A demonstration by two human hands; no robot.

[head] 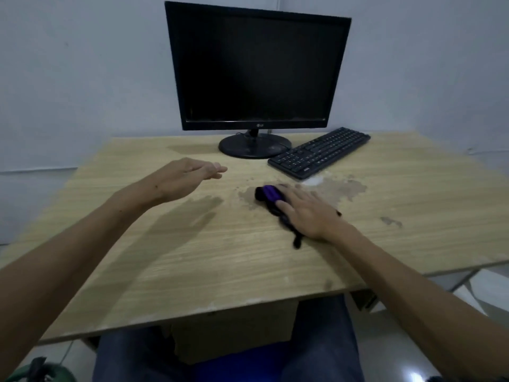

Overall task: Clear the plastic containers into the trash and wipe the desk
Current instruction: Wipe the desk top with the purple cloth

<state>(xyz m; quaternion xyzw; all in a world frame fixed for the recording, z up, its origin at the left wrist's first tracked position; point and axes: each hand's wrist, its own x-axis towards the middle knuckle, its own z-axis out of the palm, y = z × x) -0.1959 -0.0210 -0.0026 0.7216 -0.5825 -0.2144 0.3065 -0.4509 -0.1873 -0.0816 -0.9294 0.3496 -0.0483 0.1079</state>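
Pressed flat, the right hand [308, 213] has its grip spread over a black-and-purple cloth [271, 199] on the surface [192, 257], fingers extended. Left hand [190, 175] hovers open and empty beside it. Beyond the cloth lie a keyboard [319, 153] and monitor [256, 70].

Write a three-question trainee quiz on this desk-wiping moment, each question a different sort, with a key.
1. True or false: the right hand presses a dark cloth flat on the desk.
2. Which lies nearest the cloth? A) monitor B) keyboard C) desk's front edge
3. Fill in: the left hand hovers open above the desk, holding ____.

Key: 1 true; 2 B; 3 nothing.
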